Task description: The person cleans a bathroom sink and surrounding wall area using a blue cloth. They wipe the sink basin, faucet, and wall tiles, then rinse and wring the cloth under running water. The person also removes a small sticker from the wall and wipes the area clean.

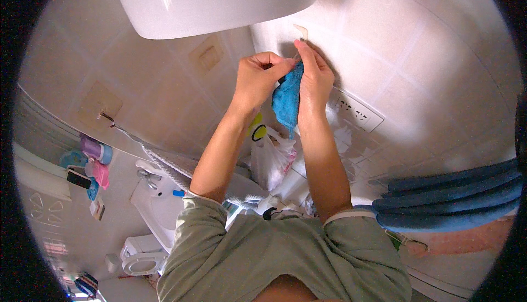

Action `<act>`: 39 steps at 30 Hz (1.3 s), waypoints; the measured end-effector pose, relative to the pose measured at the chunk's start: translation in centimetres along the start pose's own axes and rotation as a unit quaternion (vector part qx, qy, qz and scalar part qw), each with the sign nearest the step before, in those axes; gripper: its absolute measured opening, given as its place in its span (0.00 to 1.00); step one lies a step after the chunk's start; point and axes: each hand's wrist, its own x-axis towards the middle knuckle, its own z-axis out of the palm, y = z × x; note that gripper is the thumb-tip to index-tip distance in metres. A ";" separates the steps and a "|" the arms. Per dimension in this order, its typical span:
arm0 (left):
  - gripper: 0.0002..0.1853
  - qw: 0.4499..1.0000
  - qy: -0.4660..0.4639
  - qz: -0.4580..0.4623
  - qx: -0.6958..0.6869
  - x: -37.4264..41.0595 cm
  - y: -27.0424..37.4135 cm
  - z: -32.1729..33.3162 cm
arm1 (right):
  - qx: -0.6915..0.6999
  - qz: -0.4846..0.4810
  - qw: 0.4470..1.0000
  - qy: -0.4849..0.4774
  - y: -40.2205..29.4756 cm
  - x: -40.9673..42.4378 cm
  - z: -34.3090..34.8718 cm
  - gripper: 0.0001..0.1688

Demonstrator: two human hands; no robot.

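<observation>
A blue cloth [287,100] hangs down between my raised hands, close to the tiled wall. My left hand [263,71] pinches its upper end, or a loop there, between thumb and forefinger. Beside it, my right hand [315,71] also grips the upper end, its fingertips pointing up towards a small adhesive hook mount [301,31] on the wall. Whether the cloth touches the hook is hidden by my fingers.
A white water heater or similar casing [222,1] juts out above. Wall sockets [359,110] sit right of my hands. Below hang a white plastic bag [271,160], a grey towel [164,154] and dark blue towels [448,199]. A washbasin [160,207] stands lower left.
</observation>
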 end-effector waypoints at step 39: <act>0.09 0.999 -0.008 -0.034 -0.040 0.2 0.0 -0.4 | -0.101 -0.128 0.986 0.015 0.1 0.5 0.3 0.12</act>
